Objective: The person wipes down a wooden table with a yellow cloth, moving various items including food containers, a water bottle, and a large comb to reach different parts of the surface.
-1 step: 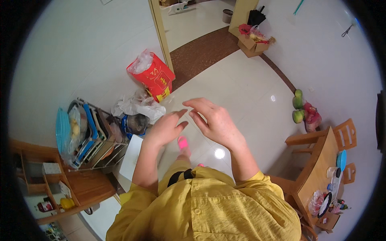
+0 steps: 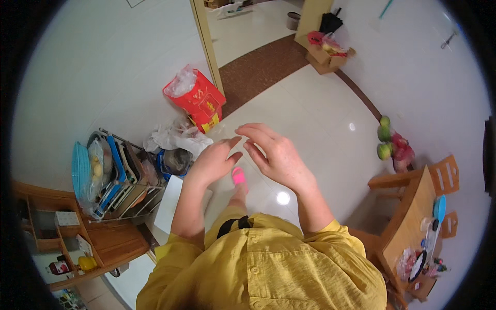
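Note:
My left hand [image 2: 213, 161] and my right hand [image 2: 275, 156] are raised in front of my body, above the floor. Their fingertips come close to each other in the picture; whether they touch, I cannot tell. Both are open, fingers stretched and thumbs apart, and no object shows in either. Beneath them a foot in a pink slipper [image 2: 238, 175] stands on the pale tiles. Past the left hand lie a white plastic bag [image 2: 194, 142] and a red bag [image 2: 199, 98] stuffed with clear plastic.
A rack [image 2: 126, 178] with folded items and a blue basket [image 2: 80, 170] stands left, by a wooden cabinet [image 2: 116, 243]. A wooden table [image 2: 400, 227] with chairs is at right. Green melons [image 2: 384, 133] lie along the wall. A cardboard box [image 2: 324, 59] sits near the doorway.
The foot in the pink slipper has shifted slightly forward, and the second slipper's tip no longer shows. My hands keep nearly the same pose.

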Tool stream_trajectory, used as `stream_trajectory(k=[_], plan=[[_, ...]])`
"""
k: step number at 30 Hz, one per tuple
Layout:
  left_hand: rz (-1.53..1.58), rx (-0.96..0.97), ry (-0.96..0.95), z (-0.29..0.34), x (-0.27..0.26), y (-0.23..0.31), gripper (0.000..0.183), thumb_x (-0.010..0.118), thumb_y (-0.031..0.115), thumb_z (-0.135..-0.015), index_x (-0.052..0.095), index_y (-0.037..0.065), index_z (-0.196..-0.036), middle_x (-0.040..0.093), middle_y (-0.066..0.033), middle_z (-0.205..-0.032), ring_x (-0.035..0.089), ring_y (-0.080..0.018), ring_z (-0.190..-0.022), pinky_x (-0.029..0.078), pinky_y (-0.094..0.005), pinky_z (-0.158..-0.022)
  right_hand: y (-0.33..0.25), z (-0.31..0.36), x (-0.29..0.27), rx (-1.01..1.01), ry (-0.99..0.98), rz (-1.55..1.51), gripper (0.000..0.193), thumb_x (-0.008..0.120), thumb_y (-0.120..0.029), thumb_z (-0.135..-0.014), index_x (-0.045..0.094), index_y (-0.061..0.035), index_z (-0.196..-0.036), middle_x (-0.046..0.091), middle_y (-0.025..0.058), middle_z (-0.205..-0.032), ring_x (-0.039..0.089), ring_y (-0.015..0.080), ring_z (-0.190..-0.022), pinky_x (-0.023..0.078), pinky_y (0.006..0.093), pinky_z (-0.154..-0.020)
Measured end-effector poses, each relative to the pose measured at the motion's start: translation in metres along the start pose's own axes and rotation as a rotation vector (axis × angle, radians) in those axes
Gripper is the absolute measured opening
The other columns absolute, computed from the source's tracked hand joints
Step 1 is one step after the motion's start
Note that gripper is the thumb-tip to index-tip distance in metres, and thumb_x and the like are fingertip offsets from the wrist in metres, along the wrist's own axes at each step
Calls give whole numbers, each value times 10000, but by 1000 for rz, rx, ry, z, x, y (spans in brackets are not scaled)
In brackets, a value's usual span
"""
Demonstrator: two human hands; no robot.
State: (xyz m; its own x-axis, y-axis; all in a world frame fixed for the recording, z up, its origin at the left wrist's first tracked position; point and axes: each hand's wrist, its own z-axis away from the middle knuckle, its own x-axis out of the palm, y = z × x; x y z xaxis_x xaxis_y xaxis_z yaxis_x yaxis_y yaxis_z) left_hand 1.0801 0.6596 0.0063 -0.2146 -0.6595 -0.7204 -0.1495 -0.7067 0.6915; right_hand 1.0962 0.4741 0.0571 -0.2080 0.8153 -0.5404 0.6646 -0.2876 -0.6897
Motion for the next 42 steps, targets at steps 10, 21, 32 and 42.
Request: stream_trajectory(k=[10, 21, 32, 42], plan=[[-39, 119, 565, -183, -107, -58, 362, 577, 157, -859, 549, 2, -1185, 553, -194, -1211, 528, -358, -1108, 442, -398, -929, 90, -170, -2, -133, -222, 138, 212, 585, -18, -826, 621, -43, -1033, 648, 124, -931, 619, 319, -798, 504, 367, -721], [-341, -119, 1110, -227, -220, -107, 436, 590, 68, -834, 520, 80, -1264, 489, -152, -1323, 494, -339, -1188, 427, -393, -964, 148, -363, 54, -454, -496, -134, 203, 590, -17, -824, 619, -48, -1022, 637, 123, -915, 621, 291, -771, 496, 359, -650], [-505, -434, 1463, -264, -279, -106, 564, 568, 134, -860, 371, 43, -1380, 372, -200, -1418, 360, -340, -1316, 324, -384, -1059, 172, -470, 72, -802, -494, -535, 253, 579, -43, -819, 592, -83, -1068, 585, 86, -1150, 619, 289, -893, 515, 346, -752], [-692, -282, 1562, -321, -372, -143, 770, 578, 220, -868, 131, -42, -1437, 260, -245, -1466, 255, -350, -1370, 237, -374, -1104, 230, -509, 63, -729, -580, -549, 200, 547, -76, -859, 593, -75, -1054, 583, 87, -1145, 617, 282, -912, 513, 353, -753]])
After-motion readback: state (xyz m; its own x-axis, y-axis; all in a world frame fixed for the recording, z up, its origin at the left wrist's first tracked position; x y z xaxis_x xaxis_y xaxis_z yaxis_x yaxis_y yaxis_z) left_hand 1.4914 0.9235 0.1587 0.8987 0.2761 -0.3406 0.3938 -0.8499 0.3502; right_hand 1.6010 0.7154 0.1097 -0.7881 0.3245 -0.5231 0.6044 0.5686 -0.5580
